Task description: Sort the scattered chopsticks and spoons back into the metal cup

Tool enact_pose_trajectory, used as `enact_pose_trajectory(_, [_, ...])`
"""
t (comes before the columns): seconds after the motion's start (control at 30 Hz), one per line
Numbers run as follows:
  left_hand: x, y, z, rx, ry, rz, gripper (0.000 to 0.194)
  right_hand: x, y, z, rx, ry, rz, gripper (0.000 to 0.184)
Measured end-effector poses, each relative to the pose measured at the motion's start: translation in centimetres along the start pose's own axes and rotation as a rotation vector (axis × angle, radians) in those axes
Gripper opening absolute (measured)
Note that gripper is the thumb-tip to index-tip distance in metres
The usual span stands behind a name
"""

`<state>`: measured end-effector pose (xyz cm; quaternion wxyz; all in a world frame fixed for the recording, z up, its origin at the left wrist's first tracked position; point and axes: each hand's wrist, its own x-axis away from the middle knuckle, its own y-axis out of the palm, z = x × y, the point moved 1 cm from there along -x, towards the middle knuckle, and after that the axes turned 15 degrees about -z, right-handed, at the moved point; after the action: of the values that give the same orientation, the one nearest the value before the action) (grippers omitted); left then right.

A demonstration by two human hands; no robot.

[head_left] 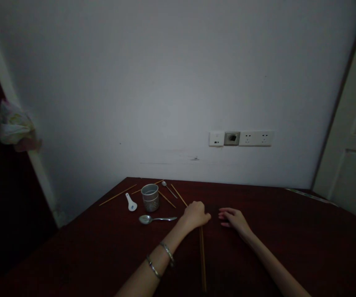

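Note:
My left hand (194,215), with two bangles on the wrist, is closed on the upper end of some wooden chopsticks (202,260), which run down towards me close together. Their exact number cannot be made out. Another chopstick (178,194) slants away on the far side of that hand; its near end is hidden. To the right, my right hand (233,218) is held near the tabletop with its fingers apart and nothing in it. Left of my left hand lies a metal spoon (147,219), its handle tip close to my wrist.
A metal cup (150,199) stands upright on the dark red table (258,206). Around it lie a white soup spoon (131,203), a small metal spoon (164,184) and several loose chopsticks (117,195). Behind is a wall with sockets (255,138); a plastic bag (15,123) hangs at left.

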<state>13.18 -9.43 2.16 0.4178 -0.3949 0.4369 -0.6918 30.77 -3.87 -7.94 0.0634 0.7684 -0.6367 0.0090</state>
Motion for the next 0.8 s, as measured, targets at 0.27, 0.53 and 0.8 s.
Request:
enact_pose_trajectory(0.27, [5.4,-6.1,2.5,0.283,0.339,0.179,0.030,0.2,0.2,0.3,0.061,-0.036,-0.016,0.014])
enact_pose_trajectory(0.53, [5.1,-10.0,-4.0,0.670,0.311,0.402,0.020,0.4,0.8,0.7,0.188,-0.083,-0.012,0.015])
enact_pose_trajectory(0.8, [4.5,-14.3,-18.6,0.803,0.039,0.696,0.022,-0.1,4.2,-3.0,0.382,-0.107,-0.043,0.016])
